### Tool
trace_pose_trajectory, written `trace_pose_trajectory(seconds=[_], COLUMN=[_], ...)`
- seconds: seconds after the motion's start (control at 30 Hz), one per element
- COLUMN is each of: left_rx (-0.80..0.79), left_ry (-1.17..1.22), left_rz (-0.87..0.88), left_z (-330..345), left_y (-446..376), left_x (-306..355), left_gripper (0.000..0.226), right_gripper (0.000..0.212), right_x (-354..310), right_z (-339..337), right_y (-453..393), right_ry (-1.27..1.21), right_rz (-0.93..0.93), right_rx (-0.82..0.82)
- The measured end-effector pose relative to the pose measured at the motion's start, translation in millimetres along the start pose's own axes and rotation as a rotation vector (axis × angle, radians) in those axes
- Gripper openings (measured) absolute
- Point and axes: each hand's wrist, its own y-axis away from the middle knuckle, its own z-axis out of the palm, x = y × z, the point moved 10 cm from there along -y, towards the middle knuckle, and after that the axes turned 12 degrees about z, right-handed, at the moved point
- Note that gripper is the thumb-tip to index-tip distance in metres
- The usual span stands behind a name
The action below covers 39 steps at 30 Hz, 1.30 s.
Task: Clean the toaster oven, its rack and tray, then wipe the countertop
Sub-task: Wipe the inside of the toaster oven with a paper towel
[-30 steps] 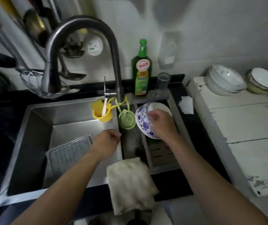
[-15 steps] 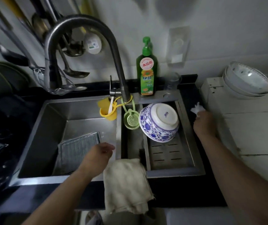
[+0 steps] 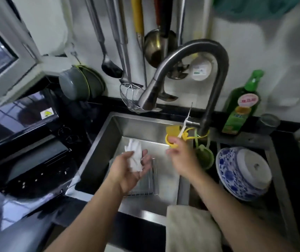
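The wire rack [image 3: 148, 180] lies flat on the sink [image 3: 98, 142] floor, silvery, largely hidden under the left hand [image 3: 129, 170], which is palm-up, its thumb pinching a crumpled white tissue [image 3: 134, 157]. At 3 o'clock of it the right hand [image 3: 181, 156] hovers blurred, fingers loose, empty

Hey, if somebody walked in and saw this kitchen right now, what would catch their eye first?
Probably the two hands over the sink: the left hand holds a crumpled white tissue above the wire rack, while the right hand hovers beside it with loose fingers. Next, the big curved faucet arching overhead, and the blue-and-white bowl upside down on the right.
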Motion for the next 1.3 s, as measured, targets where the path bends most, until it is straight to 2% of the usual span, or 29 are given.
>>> trace_pose_trajectory(seconds=[0.07,0.13,0.17,0.23,0.3,0.33,0.47,0.57,0.63,0.7,0.77,0.83,0.9,0.97,1.03,1.1,1.17,1.23,1.3], left_rx=[-0.087,-0.145,-0.139,-0.119,-0.136,-0.156,-0.191,-0.097,0.006,0.04,-0.049,-0.161,-0.156,-0.1,-0.05,0.012,0.043,0.021,0.005], left_ry=[0.032,0.005,0.007,0.018,0.017,0.012,0.128,0.181,0.167,0.161,0.092,-0.051,-0.049,0.046,0.033,-0.085,-0.252,-0.335,-0.271], left_rz=[-0.041,-0.079,-0.095,-0.088,-0.074,-0.08,-0.125,-0.06,-0.008,-0.003,-0.09,-0.168,-0.176,-0.086,-0.006,0.02,0.014,-0.009,-0.108], left_z=[2.5,1.2,-0.7,2.3,7.6,11.2,13.3,-1.1,-13.9,-21.3,-14.2,0.1,6.6,4.4,-2.7,-13.1,-20.9,-23.0,-19.1], left_y=[-26.3,-58.0,-74.8,-94.8,-102.3,-103.3,-104.8,-110.8,-115.7,-120.7,-119.3,-112.4,-109.2,-116.2,-122.3,-122.0,-120.7,-120.9,-119.5], left_x=[8.3,12.5,12.5,16.1,20.4,22.2,20.3,21.4,23.2,23.4,19.2,13.9,10.2,15.2,22.7,27.9,30.6,31.1,26.1], left_gripper=[0.055,0.077,0.08,0.062,0.038,0.035,0.035,0.042,0.029,0.02,0.029,0.024,0.015,0.023,0.025,0.022,0.025,0.036,0.049], right_gripper=[0.05,0.052,0.052,0.048,0.06,0.068,0.08,0.086,0.088,0.092,0.094,0.095,0.095,0.094,0.092,0.089,0.084,0.072,0.054], right_x=[8.6,7.7,5.3,-3.6,4.3,10.3,14.2,13.5,12.6,13.9,14.2,14.7,15.0,13.9,11.5,5.8,-9.5,-38.1,-57.3], right_z=[-45.8,-66.0,-58.5,-36.8,-30.0,-30.6,-27.6,-27.3,-26.9,-25.8,-25.4,-24.0,-22.7,-22.1,-22.9,-24.2,-31.2,-30.6,-9.1], right_y=[-74.2,-132.5,-151.9,-165.5,-165.3,-167.4,-170.4,-167.2,-164.9,-162.5,-161.4,-161.0,-160.0,-157.0,-152.9,-146.0,-134.6,-117.9,-110.3], right_ry=[0.129,0.158,0.221,0.386,0.478,0.481,0.483,0.439,0.414,0.392,0.376,0.385,0.391,0.386,0.366,0.338,0.434,0.653,0.943], right_rz=[0.156,0.273,0.321,0.313,0.371,0.381,0.399,0.398,0.371,0.361,0.363,0.37,0.377,0.369,0.353,0.328,0.233,-0.01,-0.288], right_rx=[0.221,0.333,0.294,0.228,0.249,0.265,0.213,0.203,0.189,0.166,0.158,0.153,0.144,0.127,0.117,0.144,0.281,0.45,0.503])
